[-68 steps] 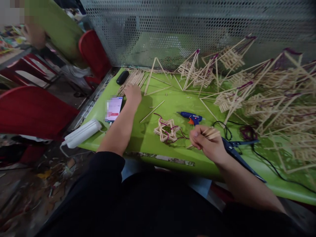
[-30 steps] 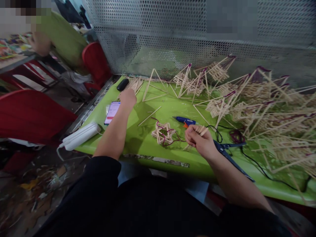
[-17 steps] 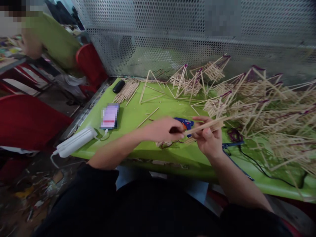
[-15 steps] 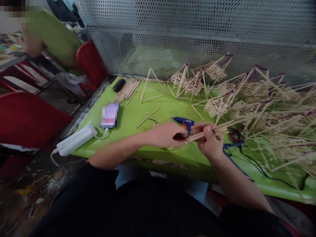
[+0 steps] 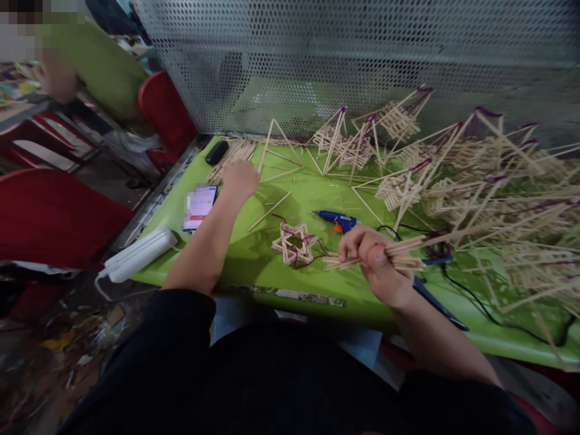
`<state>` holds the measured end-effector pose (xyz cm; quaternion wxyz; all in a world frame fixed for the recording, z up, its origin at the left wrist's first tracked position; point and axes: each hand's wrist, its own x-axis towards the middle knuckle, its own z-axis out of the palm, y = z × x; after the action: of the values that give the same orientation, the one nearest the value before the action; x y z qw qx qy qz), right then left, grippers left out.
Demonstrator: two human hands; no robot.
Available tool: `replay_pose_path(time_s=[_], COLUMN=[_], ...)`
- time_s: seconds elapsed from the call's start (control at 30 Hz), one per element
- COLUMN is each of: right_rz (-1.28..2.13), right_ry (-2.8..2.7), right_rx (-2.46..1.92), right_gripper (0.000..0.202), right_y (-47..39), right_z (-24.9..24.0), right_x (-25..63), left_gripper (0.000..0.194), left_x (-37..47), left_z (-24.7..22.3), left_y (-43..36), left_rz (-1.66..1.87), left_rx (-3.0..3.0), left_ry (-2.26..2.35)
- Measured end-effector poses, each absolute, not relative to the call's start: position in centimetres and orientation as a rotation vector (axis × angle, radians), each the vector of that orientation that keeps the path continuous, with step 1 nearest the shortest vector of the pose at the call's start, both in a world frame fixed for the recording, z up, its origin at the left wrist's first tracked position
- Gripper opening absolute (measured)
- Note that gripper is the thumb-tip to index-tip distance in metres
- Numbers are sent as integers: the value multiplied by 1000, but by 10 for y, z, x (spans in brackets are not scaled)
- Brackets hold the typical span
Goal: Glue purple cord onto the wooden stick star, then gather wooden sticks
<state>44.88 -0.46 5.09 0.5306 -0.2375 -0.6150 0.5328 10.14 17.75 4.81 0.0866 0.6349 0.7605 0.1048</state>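
Note:
My right hand (image 5: 380, 260) is closed around a small bundle of thin wooden sticks (image 5: 405, 261), whose ends stick out on both sides. Over the pile of loose wooden sticks (image 5: 220, 171) at the back left, my left hand (image 5: 240, 178) reaches down, its fingers hidden behind the back of the hand. Between the two hands lies a star-shaped stick frame (image 5: 294, 243) with purple cord on it. A blue hot glue gun (image 5: 338, 220) with an orange trigger rests just beyond my right hand.
Several stick constructions with purple cord (image 5: 399, 190) crowd the table's right side. At left are a phone (image 5: 200, 207), a white power strip (image 5: 136, 254) and a black oblong object (image 5: 216, 153). Perforated metal sheeting (image 5: 317, 54) stands behind. A person in green (image 5: 95, 66) is beyond the red chair (image 5: 165, 115).
My left hand has left the right hand's bundle and moved to the back-left stick pile. The star-shaped frame it was covering now shows. My right hand still grips its sticks.

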Motion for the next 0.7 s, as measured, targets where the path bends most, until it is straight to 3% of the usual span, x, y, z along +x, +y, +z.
replay_pose_path(time_s=[0.2,0.33,0.5,0.7], right_rz=[1697,1787,1843,1809], right_ry=[-1320,-1256,-1190,-1208], right_rx=[-503,-576,-612,-697], right_gripper=[40,46,45,49], right_y=[-8,-4,-2,-1], right_z=[53,51,48,46], right_x=[443,444,444,443], left_gripper=[51,52,38,47], left_x=[87,81,74,76], left_z=[8,-5,-1,13], left_y=[213,220,222,219], left_rz=[75,37,-3,16], left_rx=[1793,1806,1771,1710], left_ry=[2513,2559,2568,2468])
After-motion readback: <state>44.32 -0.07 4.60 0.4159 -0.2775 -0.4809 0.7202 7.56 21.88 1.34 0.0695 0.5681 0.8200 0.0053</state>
